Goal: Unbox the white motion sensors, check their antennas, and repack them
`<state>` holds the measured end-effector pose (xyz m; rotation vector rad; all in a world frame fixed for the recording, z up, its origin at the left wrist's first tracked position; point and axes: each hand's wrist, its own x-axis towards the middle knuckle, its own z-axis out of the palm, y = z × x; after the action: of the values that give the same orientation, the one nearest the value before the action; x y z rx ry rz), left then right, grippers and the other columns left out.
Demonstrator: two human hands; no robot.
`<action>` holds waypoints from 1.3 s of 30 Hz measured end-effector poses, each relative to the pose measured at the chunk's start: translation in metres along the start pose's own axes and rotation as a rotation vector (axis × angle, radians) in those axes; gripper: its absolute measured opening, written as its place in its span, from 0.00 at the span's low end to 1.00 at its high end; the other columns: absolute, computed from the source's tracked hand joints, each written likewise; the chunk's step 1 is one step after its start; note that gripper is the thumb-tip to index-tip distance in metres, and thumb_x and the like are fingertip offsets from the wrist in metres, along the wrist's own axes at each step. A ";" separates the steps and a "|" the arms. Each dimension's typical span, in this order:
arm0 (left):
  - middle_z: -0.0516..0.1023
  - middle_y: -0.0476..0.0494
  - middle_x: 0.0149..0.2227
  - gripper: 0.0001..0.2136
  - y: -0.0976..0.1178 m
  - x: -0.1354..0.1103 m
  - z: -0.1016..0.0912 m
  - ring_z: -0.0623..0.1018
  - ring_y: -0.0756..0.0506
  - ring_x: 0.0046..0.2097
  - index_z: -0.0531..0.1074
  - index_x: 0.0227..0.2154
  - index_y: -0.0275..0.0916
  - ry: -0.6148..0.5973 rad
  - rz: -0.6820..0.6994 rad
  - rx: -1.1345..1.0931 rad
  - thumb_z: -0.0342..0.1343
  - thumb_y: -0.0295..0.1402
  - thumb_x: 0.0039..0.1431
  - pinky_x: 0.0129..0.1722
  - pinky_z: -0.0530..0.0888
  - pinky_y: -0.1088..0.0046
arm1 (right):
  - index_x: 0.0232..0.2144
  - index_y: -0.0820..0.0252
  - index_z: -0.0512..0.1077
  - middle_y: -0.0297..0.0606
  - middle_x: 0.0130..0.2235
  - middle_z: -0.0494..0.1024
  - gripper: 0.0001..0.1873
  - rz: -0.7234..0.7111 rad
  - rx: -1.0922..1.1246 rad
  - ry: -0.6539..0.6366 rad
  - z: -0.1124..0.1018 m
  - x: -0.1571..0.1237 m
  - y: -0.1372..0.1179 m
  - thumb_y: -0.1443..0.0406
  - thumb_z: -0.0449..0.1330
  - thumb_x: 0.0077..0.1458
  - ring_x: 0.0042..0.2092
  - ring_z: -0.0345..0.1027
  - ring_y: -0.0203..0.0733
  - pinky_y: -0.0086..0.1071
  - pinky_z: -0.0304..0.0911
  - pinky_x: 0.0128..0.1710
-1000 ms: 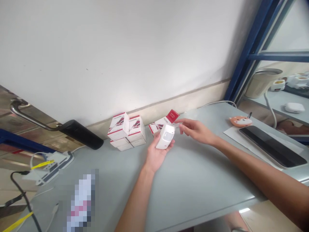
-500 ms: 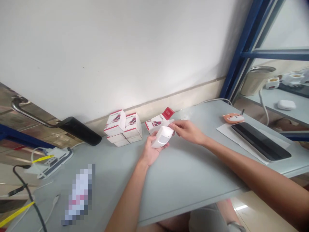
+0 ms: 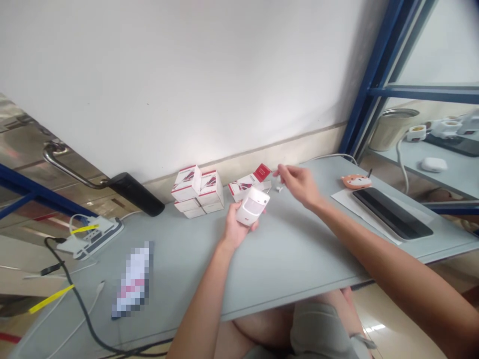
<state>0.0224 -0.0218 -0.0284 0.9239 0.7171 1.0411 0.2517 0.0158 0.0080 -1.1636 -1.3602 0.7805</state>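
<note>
My left hand (image 3: 235, 230) is shut on a white PIR motion sensor (image 3: 253, 206), cradling it upright in the palm. My right hand (image 3: 298, 184) hovers to the right of the sensor, fingers apart and empty. Just below its fingertips, a tiny white piece (image 3: 279, 189) lies on the grey table (image 3: 284, 254). Behind the sensor stands an opened white box (image 3: 243, 188) with a red flap. Further left, several white boxes with red edges (image 3: 197, 192) are stacked against the wall.
On the right, a dark tablet or phone (image 3: 392, 213) lies on white paper, with an orange fox-faced object (image 3: 356, 181) beyond it. A pixelated item (image 3: 132, 279), a power strip (image 3: 92, 239) and black and white cables occupy the table's left. A wall runs along the back.
My right hand has moved away from the sensor, up and to the right. The tiny white piece now shows on the table. The whole view has shifted slightly.
</note>
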 end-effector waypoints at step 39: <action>0.79 0.46 0.31 0.22 -0.018 -0.028 0.016 0.58 0.56 0.18 0.72 0.42 0.38 0.099 0.129 0.057 0.56 0.54 0.63 0.23 0.62 0.74 | 0.31 0.55 0.72 0.20 0.22 0.60 0.24 0.079 0.962 0.265 -0.088 0.059 0.043 0.46 0.76 0.53 0.20 0.52 0.26 0.22 0.50 0.16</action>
<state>0.0334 -0.0561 -0.0359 0.9835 0.7810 1.1920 0.3523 0.0688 0.0002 -0.5159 -0.5701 1.1133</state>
